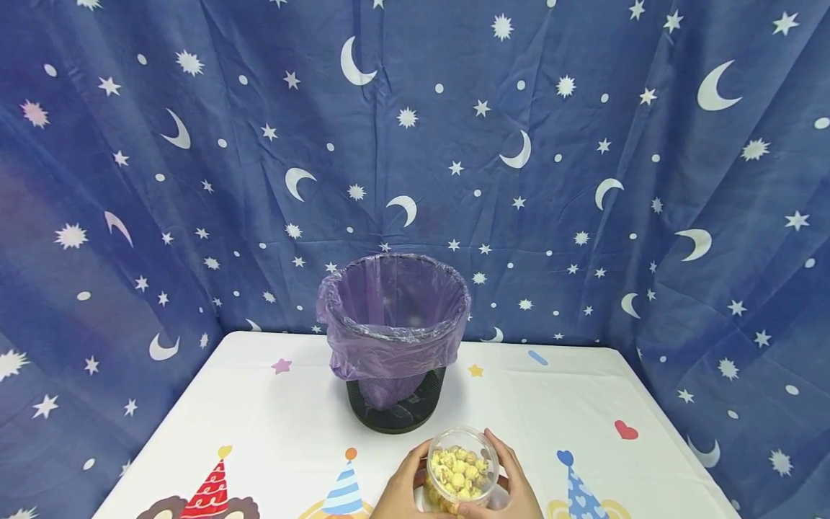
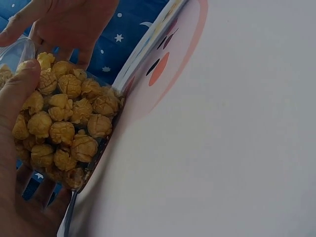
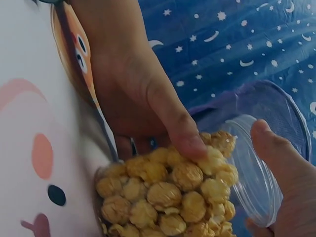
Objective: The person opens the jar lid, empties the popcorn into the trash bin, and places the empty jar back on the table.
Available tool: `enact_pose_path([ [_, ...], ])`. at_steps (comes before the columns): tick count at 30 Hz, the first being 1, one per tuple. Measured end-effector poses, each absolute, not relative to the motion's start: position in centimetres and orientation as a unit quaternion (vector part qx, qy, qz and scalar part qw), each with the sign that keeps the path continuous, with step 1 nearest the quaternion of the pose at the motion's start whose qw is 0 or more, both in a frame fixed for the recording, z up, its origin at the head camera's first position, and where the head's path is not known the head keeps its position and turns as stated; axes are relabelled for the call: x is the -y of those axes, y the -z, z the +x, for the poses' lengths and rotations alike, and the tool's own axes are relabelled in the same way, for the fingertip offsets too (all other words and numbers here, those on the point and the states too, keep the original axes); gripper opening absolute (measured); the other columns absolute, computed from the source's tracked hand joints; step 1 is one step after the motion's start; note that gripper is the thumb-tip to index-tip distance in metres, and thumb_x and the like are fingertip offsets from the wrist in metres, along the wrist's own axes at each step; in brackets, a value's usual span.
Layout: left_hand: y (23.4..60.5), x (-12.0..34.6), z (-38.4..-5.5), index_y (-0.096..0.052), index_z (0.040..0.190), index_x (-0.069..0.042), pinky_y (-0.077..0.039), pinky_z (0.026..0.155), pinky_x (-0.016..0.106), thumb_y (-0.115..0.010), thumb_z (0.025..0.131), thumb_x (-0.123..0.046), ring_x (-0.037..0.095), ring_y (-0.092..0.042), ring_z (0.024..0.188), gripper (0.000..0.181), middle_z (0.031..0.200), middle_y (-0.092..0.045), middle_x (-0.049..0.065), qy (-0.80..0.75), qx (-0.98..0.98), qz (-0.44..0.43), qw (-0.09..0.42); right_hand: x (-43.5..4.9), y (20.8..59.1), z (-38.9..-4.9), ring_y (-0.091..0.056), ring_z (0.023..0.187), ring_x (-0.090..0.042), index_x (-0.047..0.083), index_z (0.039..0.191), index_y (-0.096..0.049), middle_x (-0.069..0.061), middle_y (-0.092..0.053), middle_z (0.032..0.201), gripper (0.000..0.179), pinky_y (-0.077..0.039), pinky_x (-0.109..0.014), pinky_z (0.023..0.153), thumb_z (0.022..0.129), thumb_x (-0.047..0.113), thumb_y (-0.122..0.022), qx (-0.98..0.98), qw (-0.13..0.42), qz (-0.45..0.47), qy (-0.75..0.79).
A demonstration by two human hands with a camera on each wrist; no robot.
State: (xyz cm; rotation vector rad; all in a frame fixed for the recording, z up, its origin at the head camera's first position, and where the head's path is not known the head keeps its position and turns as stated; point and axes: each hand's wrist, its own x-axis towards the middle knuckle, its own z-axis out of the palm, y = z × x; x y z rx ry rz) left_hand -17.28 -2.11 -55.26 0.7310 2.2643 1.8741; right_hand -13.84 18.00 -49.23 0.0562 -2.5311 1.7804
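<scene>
While our left hand [image 1: 400, 491] and right hand [image 1: 517, 490] clasped the popcorn tub [image 1: 457, 473], lower centre, we judged it light, slick, best gripped midway.

Starry curtains [image 1: 441, 191] make this a draped booth.

The left fingers [image 2: 58, 203] hold a clear tub [image 2: 69, 123] of popcorn [image 2: 81, 111] beside a printed white cloth [image 2: 212, 143].

Popcorn jar [image 2: 64, 131] btwn L hand [image 1: 402, 490] & R hand [image 1: 516, 483], bin [image 1: 397, 418] behind on tbl [image 1: 272, 411].
</scene>
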Motion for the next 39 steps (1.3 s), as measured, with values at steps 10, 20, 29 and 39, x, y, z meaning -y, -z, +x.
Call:
enact_pose_path([
  [10, 55.3, 2.1, -17.3, -0.03, 0.151, -0.007, -0.05, 0.1, 0.025, -0.086, 0.076, -0.024, 0.009, -0.052, 0.121, 0.095, 0.142, -0.044, 0.016, -0.623, -0.74, 0.247, 0.057, -17.7, 49.9, -13.3, -0.05, 0.115, -0.011, 0.005, 0.146, -0.037, -0.018, -0.039, 0.144, 0.095, -0.054, -0.028, 0.086, 0.066, 0.009, -0.088, 0.811, 0.094, 0.019, -0.577],
  [20, 55.3, 2.1, -17.3, -0.03, 0.151, -0.007, -0.052, 0.098, 0.026, -0.087, 0.076, -0.026, 0.007, -0.052, 0.12, 0.096, 0.141, -0.045, 0.016, -0.612, -0.75, 0.248, 0.049, -16.9, 49.2, -13.0, -0.047, 0.124, -0.039, 0.003, 0.146, -0.039, -0.018, -0.043, 0.139, 0.099, -0.056, -0.04, 0.091, 0.063, 0.017, -0.092, 0.805, 0.077, -0.024, -0.588],
  [29, 55.3, 2.1, -17.3, -0.03, 0.151, -0.006, -0.052, 0.098, 0.026, -0.087, 0.075, -0.026, 0.008, -0.052, 0.12, 0.097, 0.141, -0.045, 0.016, -0.614, -0.747, 0.248, 0.051, -18.1, 49.8, -13.2, -0.051, 0.12, -0.032, 0.0, 0.145, -0.041, -0.02, -0.042, 0.139, 0.091, -0.055, -0.041, 0.088, 0.068, 0.008, -0.088, 0.811, 0.101, 0.027, -0.575],
  [39, 55.2, 2.0, -17.2, -0.03, 0.151, -0.007, -0.051, 0.099, 0.025, -0.087, 0.076, -0.028, 0.008, -0.052, 0.12, 0.096, 0.141, -0.045, 0.014, -0.615, -0.748, 0.244, 0.052, -17.0, 49.8, -12.3, -0.044, 0.117, -0.003, -0.002, 0.146, -0.039, -0.018, -0.042, 0.139, 0.092, -0.055, -0.047, 0.094, 0.069, 0.01, -0.088, 0.801, 0.119, -0.007, -0.586],
])
